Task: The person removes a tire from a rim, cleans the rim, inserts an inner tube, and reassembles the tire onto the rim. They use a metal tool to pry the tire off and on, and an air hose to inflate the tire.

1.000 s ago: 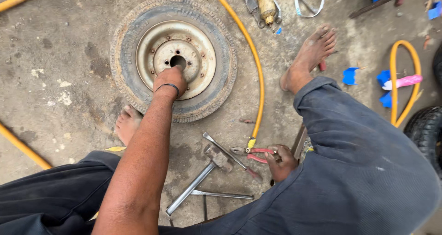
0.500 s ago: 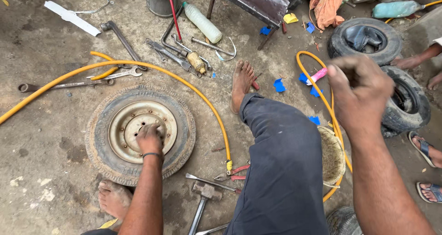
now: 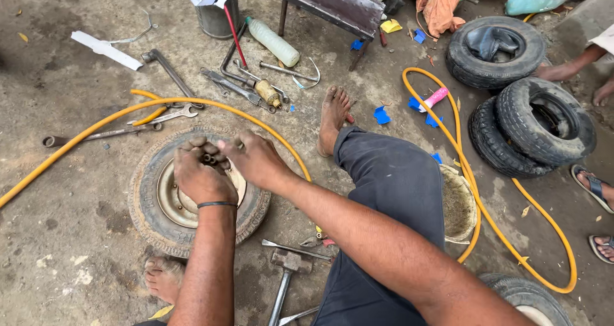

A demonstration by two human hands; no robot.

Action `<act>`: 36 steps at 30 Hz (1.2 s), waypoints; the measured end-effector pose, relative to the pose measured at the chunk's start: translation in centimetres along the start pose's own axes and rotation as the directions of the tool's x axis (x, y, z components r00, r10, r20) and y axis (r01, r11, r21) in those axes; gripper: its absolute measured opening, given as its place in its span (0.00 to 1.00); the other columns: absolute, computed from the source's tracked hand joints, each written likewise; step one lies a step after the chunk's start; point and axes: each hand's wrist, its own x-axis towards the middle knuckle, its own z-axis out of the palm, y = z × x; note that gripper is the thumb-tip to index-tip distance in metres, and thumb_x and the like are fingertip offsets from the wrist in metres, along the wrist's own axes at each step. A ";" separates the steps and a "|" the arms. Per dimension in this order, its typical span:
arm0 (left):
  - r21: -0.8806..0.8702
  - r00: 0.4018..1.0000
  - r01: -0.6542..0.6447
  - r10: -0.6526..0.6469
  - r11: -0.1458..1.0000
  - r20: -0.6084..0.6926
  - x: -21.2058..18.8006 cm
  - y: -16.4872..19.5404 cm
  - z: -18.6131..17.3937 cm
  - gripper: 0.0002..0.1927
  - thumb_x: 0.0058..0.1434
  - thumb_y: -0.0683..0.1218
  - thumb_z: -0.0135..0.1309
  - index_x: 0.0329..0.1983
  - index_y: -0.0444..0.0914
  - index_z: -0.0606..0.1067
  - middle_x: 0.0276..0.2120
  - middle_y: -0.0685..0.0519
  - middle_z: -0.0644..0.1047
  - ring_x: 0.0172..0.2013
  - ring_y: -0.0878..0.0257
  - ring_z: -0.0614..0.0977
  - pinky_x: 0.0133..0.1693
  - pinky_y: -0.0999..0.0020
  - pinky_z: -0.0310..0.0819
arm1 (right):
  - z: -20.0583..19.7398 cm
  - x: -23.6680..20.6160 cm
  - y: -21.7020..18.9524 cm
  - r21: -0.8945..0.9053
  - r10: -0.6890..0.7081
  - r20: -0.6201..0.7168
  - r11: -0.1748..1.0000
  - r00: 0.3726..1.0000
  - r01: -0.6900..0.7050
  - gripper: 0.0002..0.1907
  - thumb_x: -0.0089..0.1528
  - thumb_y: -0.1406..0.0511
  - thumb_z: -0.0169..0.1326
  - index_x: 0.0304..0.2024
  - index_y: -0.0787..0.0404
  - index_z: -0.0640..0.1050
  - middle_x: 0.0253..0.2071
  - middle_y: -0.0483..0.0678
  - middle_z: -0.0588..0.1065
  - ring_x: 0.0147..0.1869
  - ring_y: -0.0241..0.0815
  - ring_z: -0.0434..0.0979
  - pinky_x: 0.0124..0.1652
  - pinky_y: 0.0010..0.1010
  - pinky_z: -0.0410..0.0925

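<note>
Small dark metal pieces point(image 3: 210, 158), too small to tell apart, sit pinched between both hands directly above a small wheel point(image 3: 192, 195) lying flat on the concrete floor point(image 3: 57, 249). Left hand point(image 3: 199, 172), a dark band at its wrist, is curled closed around the pieces; right hand point(image 3: 254, 158) presses in against it, fingers folded over the same cluster. Beneath them the worn tyre is on its steel rim, the hub face hidden by the hands, so whether any fasteners are seated cannot be told; by the look of it the work at the hub is midway, with the pieces in hand and not on the wheel. A hammer point(image 3: 286, 271), a flat bar point(image 3: 295, 250) and pliers point(image 3: 318, 240) lie just beside the wheel near the person's knee, and a yellow hose point(image 3: 115, 118) arcs around the tyre's far edge, with spanners point(image 3: 169, 115) beyond it. Further out, a metal bucket point(image 3: 214, 16) stands holding what looks like paper and a red-handled tool; a shallow round basin point(image 3: 462, 206) by the trouser leg appears dirty with nothing clearly in it. Three more tyres point(image 3: 511, 108) are grouped at the right, one with a dark cloth-like thing in its hollow, near another person's sandalled feet point(image 3: 595, 188)
</note>
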 end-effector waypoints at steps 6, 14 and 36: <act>0.435 0.878 -0.455 0.309 0.777 0.366 -3.3 -2.1 1.8 0.11 0.66 0.38 0.42 0.38 0.34 0.76 0.34 0.48 0.78 0.35 0.59 0.79 0.41 0.67 0.75 | 2.4 1.5 3.9 0.944 0.158 0.156 0.266 0.975 -0.195 0.28 0.69 0.44 0.42 0.54 0.57 0.76 0.48 0.48 0.78 0.53 0.41 0.79 0.53 0.32 0.74; 0.719 0.894 -0.427 0.376 0.548 0.244 -1.2 -6.4 -1.6 0.12 0.67 0.49 0.55 0.40 0.33 0.76 0.38 0.38 0.78 0.42 0.42 0.78 0.47 0.50 0.73 | 3.8 2.5 10.7 0.776 0.261 0.116 0.578 0.958 -0.252 0.11 0.66 0.61 0.56 0.46 0.62 0.79 0.39 0.48 0.76 0.36 0.40 0.75 0.33 0.34 0.66; 0.902 0.860 0.426 0.341 -0.071 -0.380 2.4 -9.1 -19.9 0.33 0.70 0.55 0.46 0.75 0.40 0.56 0.70 0.37 0.61 0.64 0.39 0.67 0.61 0.42 0.61 | 10.8 4.8 10.9 0.472 0.434 0.421 0.645 0.796 -0.601 0.13 0.63 0.73 0.56 0.50 0.70 0.77 0.42 0.58 0.81 0.39 0.42 0.85 0.39 0.28 0.81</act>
